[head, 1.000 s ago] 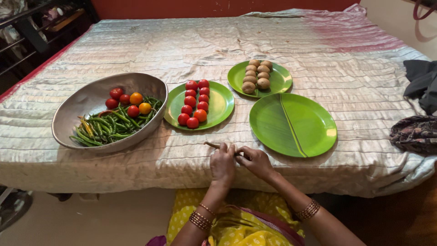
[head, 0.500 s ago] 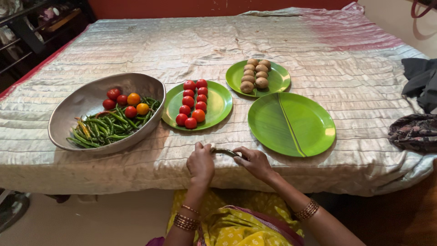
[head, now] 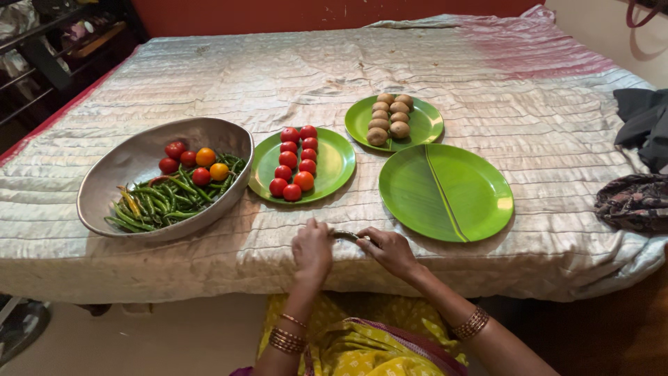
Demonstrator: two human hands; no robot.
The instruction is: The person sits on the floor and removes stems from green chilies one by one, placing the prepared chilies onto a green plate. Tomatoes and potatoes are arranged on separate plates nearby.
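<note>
Your left hand (head: 312, 248) and right hand (head: 390, 251) meet at the near edge of the bed (head: 431, 63), and between them they hold one slim green chilli (head: 344, 235). It lies just above the quilted cover, its long axis running across you, left to right, roughly parallel to the bed's front edge. The fingers of your left hand are clenched on its left end; the fingers of your right hand pinch its right end. Which end carries the stalk you cannot tell, since both ends are hidden by the fingers and only the short middle stretch shows.

Both hands are on the chilli, so neither is nearer. What differs is the surroundings. The empty green plate (head: 445, 191) lies just beyond and to the right of your right hand, close by. The plate of tomatoes (head: 332, 163) sits beyond your left hand, and the steel bowl (head: 139, 150) with green chillies (head: 156, 198) and a few tomatoes is farther off to the left. The plate of brown fruit (head: 424, 125) is behind the empty one, well apart from both hands.
</note>
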